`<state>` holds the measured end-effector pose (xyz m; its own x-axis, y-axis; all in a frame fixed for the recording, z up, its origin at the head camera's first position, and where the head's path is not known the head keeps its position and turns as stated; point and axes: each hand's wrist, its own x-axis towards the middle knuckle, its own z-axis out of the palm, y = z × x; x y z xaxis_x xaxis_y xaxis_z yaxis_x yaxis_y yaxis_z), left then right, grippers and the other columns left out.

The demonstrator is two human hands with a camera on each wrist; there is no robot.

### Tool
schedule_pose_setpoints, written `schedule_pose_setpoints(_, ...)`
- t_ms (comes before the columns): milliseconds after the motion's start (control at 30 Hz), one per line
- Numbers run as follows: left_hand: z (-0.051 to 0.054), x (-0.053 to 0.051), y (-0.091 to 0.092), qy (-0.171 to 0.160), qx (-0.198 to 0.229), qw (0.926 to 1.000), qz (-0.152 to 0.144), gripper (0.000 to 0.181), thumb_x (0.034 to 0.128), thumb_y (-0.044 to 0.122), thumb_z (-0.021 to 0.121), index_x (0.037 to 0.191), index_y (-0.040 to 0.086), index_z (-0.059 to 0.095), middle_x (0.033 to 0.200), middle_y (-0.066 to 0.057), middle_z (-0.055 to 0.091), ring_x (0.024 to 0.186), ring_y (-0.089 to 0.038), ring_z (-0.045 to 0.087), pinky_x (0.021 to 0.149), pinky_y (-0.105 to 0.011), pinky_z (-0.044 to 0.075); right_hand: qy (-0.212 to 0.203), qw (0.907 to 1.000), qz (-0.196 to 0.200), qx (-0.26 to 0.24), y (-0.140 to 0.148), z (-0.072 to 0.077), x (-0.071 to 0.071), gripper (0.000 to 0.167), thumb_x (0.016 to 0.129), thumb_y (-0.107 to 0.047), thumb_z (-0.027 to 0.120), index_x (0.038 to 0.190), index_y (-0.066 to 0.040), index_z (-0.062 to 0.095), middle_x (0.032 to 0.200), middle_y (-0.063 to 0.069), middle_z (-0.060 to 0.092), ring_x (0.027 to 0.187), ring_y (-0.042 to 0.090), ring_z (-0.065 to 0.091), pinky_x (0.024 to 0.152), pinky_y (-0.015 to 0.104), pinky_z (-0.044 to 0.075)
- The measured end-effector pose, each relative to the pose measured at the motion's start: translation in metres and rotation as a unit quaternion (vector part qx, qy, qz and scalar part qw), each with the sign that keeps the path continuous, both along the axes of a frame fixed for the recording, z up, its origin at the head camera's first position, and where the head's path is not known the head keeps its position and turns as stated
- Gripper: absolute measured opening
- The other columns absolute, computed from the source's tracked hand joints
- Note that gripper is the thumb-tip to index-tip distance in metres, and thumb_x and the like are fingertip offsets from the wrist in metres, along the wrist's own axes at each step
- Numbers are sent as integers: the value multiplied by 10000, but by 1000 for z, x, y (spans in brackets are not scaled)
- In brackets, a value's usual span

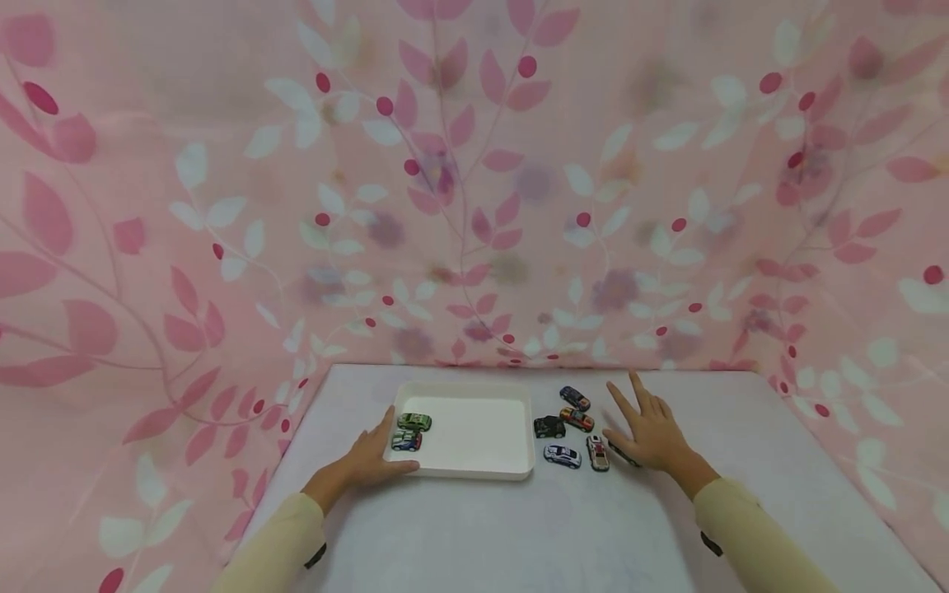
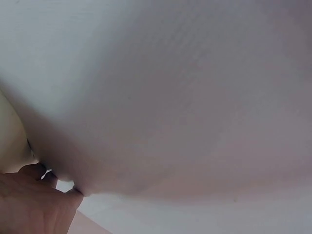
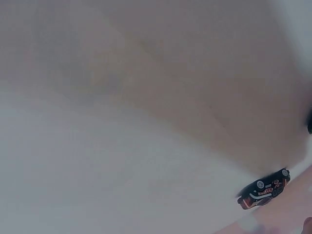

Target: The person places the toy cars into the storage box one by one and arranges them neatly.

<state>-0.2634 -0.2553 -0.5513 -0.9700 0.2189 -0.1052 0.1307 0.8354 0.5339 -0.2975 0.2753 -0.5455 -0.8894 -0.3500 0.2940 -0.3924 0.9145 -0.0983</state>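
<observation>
A white rectangular tray [image 1: 474, 476] lies on the table; a green toy car [image 1: 413, 422] and a blue, white and red toy car [image 1: 406, 441] are side by side at its left end. My left hand [image 1: 371, 457] holds the tray's front left corner, thumb along the front rim and fingers at the left wall. In the left wrist view, the left hand [image 2: 39, 204] shows bent fingers. My right hand [image 1: 652, 432], fingers spread, hovers right of the tray over a dark toy car [image 1: 624, 455] it partly hides. Nearest beside it is a white-and-red toy car [image 1: 596, 453].
Right of the tray sit a dark blue car [image 1: 574, 399], an orange car [image 1: 577, 419], a black car [image 1: 549, 427] and a white car [image 1: 563, 456]. The right wrist view shows a black-and-orange car [image 3: 265, 189]. Pink floral cloth [image 1: 474, 206] hangs behind the table [image 1: 474, 535].
</observation>
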Motion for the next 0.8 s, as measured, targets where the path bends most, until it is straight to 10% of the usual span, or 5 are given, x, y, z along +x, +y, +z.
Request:
schedule_pose_setpoints(633,5,-4,-5,117,-160,9998,10,1264,789,618,724,1562,-33,-36,1600,-290,206,1471,-449,244,1180,-657,126,-85,9993,54,373,16,-12,20,784,891,-448,636,1548,-190,296,1520,258,326,1329,462,423,1058,647,353)
schedule_pose_setpoints(800,1,-2,1,0,-138,9998,-108,1267,785,628,720,1564,-27,-35,1606,-273,212,1474,-434,252,1181,-653,134,-278,9993,-59,231,14,-14,33,688,860,-422,695,1433,-118,465,1177,179,532,959,315,574,822,516,508)
